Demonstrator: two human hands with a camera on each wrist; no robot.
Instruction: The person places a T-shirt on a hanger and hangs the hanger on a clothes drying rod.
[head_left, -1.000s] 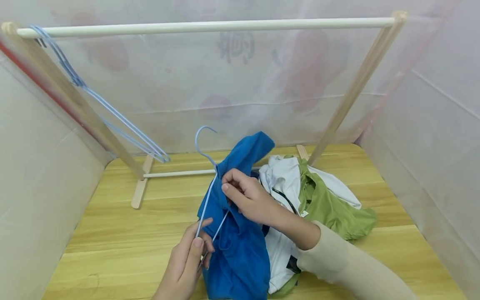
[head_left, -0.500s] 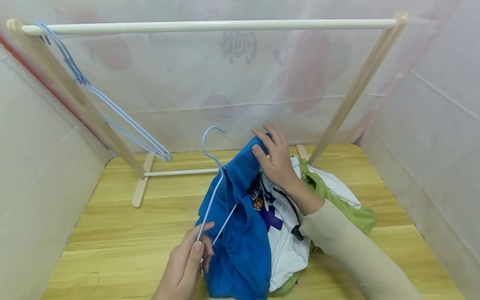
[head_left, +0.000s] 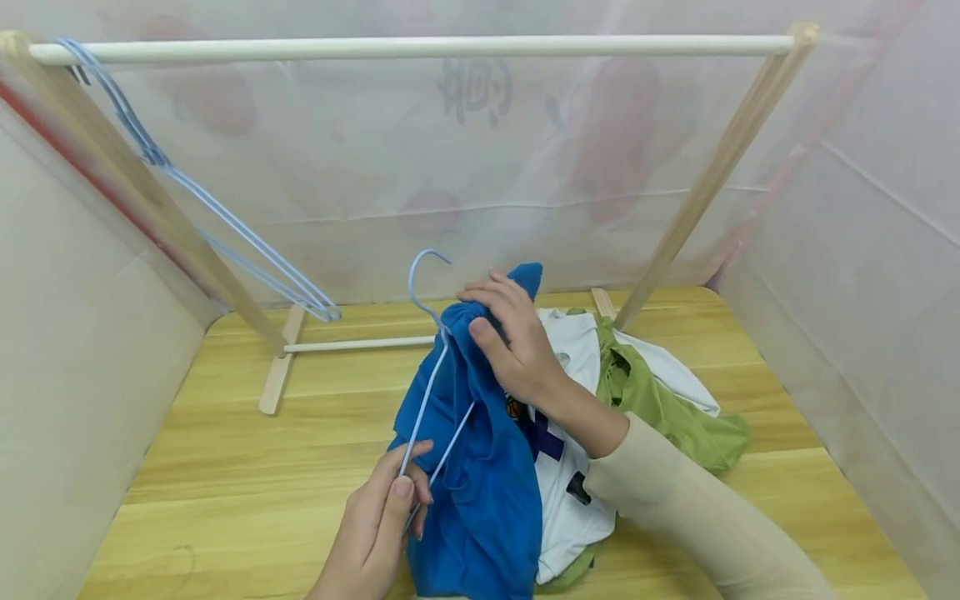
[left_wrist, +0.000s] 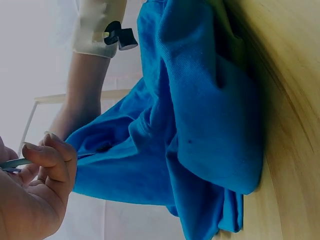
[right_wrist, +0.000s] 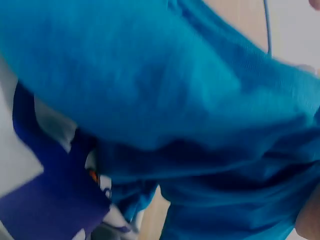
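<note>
My left hand (head_left: 382,508) grips the lower part of a light blue wire clothes hanger (head_left: 424,400), its hook pointing up. A blue garment (head_left: 480,500) drapes over the hanger, one side of the wire showing in front and another running into the cloth. My right hand (head_left: 517,342) lies across the garment's upper part just right of the hook, fingers over the bunched fabric and thumb apart. A pointed end of blue cloth sticks out behind it. In the left wrist view the garment (left_wrist: 200,115) hangs down to the wooden table, beside the curled left fingers (left_wrist: 57,165).
A rack with a white top bar (head_left: 420,48) and wooden legs stands behind. Light blue spare hangers (head_left: 225,221) hang at its left end. White clothing (head_left: 573,508) with dark prints and a green garment (head_left: 675,417) lie heaped right of the blue one on the wooden table (head_left: 225,500).
My right hand moved from the fabric beside the hanger up to the garment's upper right end, then back left toward the hook, bunching cloth there. The left hand has kept its grip.
</note>
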